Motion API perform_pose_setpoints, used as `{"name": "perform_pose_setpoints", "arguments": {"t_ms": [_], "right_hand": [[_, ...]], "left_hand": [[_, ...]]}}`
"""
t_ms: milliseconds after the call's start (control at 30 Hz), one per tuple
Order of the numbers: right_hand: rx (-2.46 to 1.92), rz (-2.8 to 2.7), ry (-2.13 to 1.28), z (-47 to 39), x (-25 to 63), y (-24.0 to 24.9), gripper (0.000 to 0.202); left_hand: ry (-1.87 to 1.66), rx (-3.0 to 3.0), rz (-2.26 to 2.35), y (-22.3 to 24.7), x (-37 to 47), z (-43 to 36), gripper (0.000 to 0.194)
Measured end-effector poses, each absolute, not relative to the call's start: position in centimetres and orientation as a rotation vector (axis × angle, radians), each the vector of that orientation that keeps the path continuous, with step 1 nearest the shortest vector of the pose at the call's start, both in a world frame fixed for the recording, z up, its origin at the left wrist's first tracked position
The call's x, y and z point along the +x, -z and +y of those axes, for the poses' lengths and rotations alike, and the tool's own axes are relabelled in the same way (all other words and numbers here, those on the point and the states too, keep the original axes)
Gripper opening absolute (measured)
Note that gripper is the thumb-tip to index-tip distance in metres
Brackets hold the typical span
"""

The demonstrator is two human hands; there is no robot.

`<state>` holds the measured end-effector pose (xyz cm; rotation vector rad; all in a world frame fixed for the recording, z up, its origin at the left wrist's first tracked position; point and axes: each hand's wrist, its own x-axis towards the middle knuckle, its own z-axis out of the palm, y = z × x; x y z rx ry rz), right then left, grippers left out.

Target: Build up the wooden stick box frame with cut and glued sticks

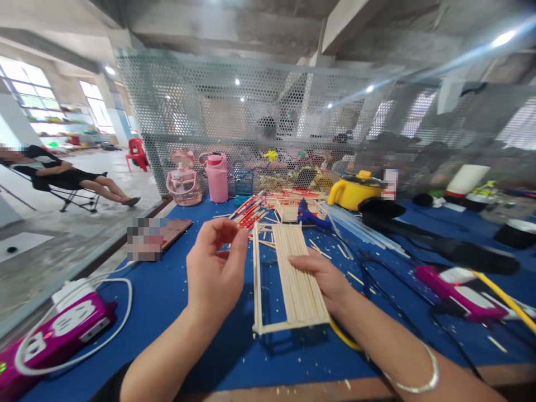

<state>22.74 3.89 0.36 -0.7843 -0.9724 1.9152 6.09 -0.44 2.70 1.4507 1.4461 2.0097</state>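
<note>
A frame of thin wooden sticks (298, 273) is tilted above the blue table. Side-by-side sticks cover its right part, while its left part is an open gap. My right hand (320, 271) grips the covered side, thumb on top and the other fingers hidden beneath. Left of the frame, my left hand (220, 262) is raised with fingers curled and the thumb near the fingertips; whatever it may pinch is too small or hidden to make out. Behind the frame, a blue glue gun (312, 215) rests by another stick structure (287, 212).
Red-banded stick bundles (251, 211), clear glue sticks (368, 229) and a yellow pot (355, 191) lie toward the back. Pink bottles (216, 178) stand before a mesh screen. Purple power strips (464, 296) and cables flank the work area. A person (75, 170) reclines at far left.
</note>
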Motion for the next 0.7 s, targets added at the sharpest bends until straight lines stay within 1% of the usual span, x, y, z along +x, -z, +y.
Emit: {"name": "perform_pose_setpoints", "arguments": {"t_ms": [100,200,267,400,467,533,633,700], "right_hand": [[-0.816,-0.940,-1.925,4.2,23.0,-0.6,0.038],[-0.779,-0.971,-1.849,4.2,23.0,-0.4,0.041],[-0.757,-0.993,-1.780,4.0,22.8,-0.2,0.041],[-0.760,-1.001,-1.632,3.9,22.5,0.0,0.042],[-0.776,-0.976,-1.579,4.0,22.4,0.0,0.043],[-0.789,-0.925,-1.554,4.3,22.5,-0.2,0.039],[-0.839,-0.799,-1.638,4.9,22.7,-0.3,0.022],[-0.895,-0.748,-1.739,5.2,22.8,-0.2,0.022]], "left_hand": [[-1.792,1.474,1.531,-2.7,5.0,0.5,0.026],[-1.494,1.370,1.414,-2.2,5.1,1.1,0.035],[-1.395,1.266,1.329,-1.9,5.7,1.1,0.037],[-1.347,1.207,1.307,-1.6,6.5,1.0,0.030],[-1.293,1.197,1.296,-1.5,6.6,1.1,0.030],[-1.322,1.224,1.288,-1.3,6.4,1.2,0.032],[-1.434,1.354,1.327,-1.0,5.8,1.6,0.031],[-1.392,1.388,1.339,-0.9,5.4,1.8,0.031]]}}
